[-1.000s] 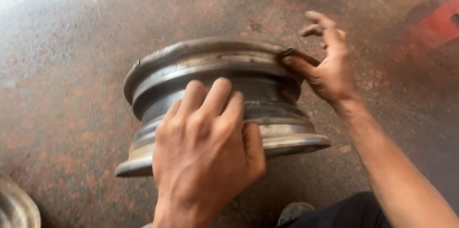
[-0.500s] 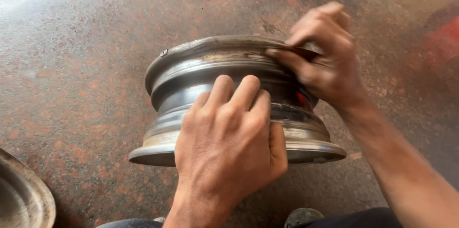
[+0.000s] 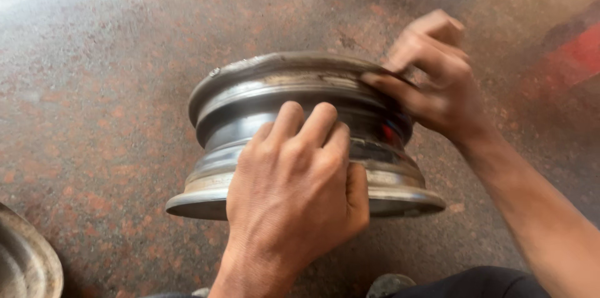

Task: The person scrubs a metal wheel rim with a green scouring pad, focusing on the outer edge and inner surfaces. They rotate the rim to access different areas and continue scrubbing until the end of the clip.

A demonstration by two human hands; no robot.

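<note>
While the bare grey steel wheel rim (image 3: 300,142) lies flat on the speckled reddish stone floor (image 3: 112,104), the left hand (image 3: 297,201) presses curled fingers on the rim's near side, gripping nothing. The right hand (image 3: 434,76), at the rim's far right edge, pinches a thin dark strip (image 3: 390,79) against its upper lip. That worn lip looks sharp; if the pinch slips, fingertips could scrape along it, or the rim could skid from under the left hand.
</note>
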